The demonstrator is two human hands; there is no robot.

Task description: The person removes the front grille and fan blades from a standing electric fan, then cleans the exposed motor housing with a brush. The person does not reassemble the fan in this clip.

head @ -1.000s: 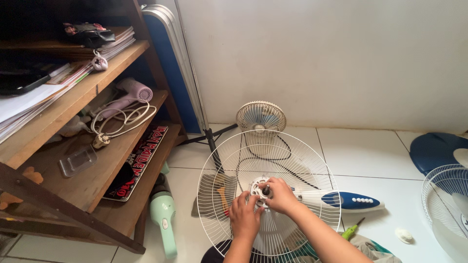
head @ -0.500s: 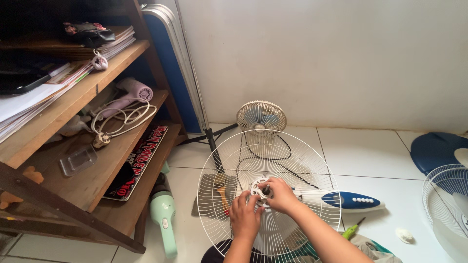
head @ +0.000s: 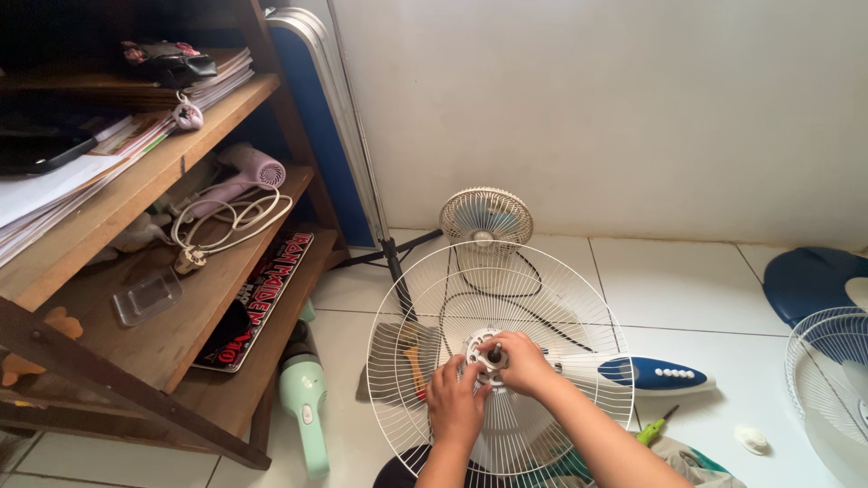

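Note:
A round white wire fan guard (head: 542, 289) stands tilted in front of me on the tiled floor. At its middle is a white plastic hub (head: 476, 346) with a dark shaft tip. My left hand (head: 454, 402) grips the hub's lower left side and the wires around it. My right hand (head: 520, 361) is closed over the hub's right side, fingers pinched at the shaft. A black cord (head: 529, 307) loops behind the wires.
A small white desk fan (head: 485, 217) stands behind by the wall. The blue-and-white fan stand (head: 655, 375), a green screwdriver (head: 653, 427) and a white cap (head: 750, 440) lie to the right. Another guard (head: 827, 380) is at far right. Wooden shelves (head: 136, 262) and a mint-green appliance (head: 301, 398) stand at left.

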